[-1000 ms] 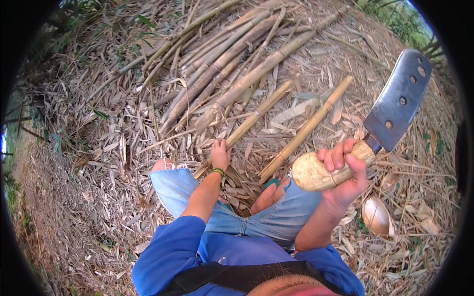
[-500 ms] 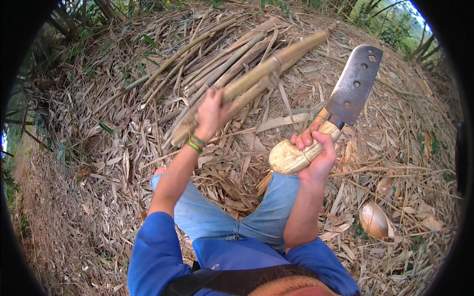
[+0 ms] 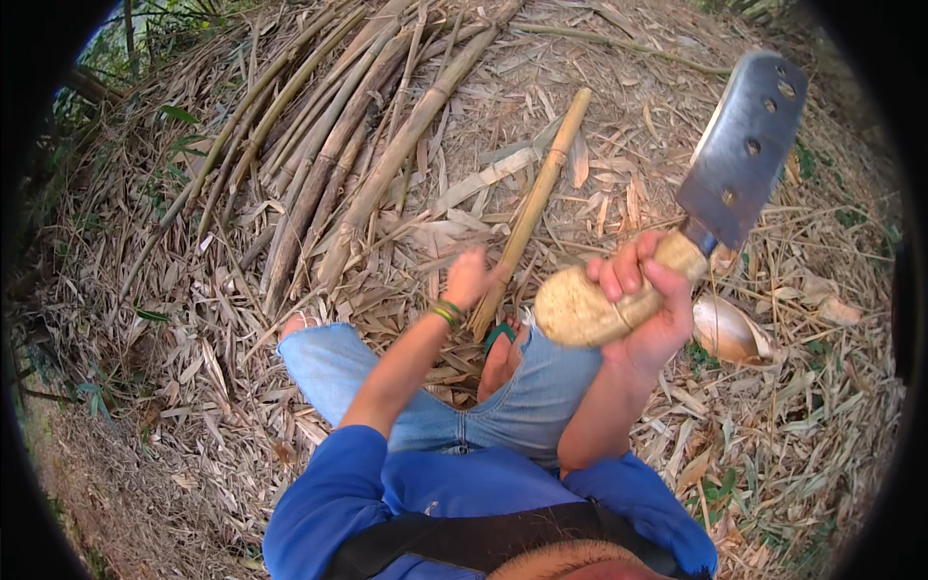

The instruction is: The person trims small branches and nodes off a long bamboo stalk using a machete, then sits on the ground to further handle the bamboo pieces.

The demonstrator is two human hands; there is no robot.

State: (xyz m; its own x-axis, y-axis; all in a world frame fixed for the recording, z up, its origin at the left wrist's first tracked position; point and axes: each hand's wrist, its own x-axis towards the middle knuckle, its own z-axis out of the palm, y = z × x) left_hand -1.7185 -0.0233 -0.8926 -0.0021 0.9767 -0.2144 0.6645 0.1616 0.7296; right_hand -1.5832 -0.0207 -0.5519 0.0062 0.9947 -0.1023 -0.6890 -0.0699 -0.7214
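My right hand is wrapped around the pale, bulbous wooden handle of a broad machete. Its dark steel blade has several holes and points up and to the right. My left hand, blurred by motion, is beside the lower part of a yellow bamboo pole. That pole slants from between my legs toward the far side, its lower end rough. Whether the blurred fingers touch it, I cannot make out. A thicker brown bamboo pole lies farther left, along the edge of a pile.
Several bamboo poles lie in a pile at the far left. A pale brown, curved husk-like piece rests right of the machete handle. Dry leaves cover the ground. My foot in a green sandal is near the yellow pole's lower end.
My left hand has let go of the thick pole, now lying by the pile, and moved right to the yellow pole. The view has shifted; the machete appears farther right, still in my right hand.
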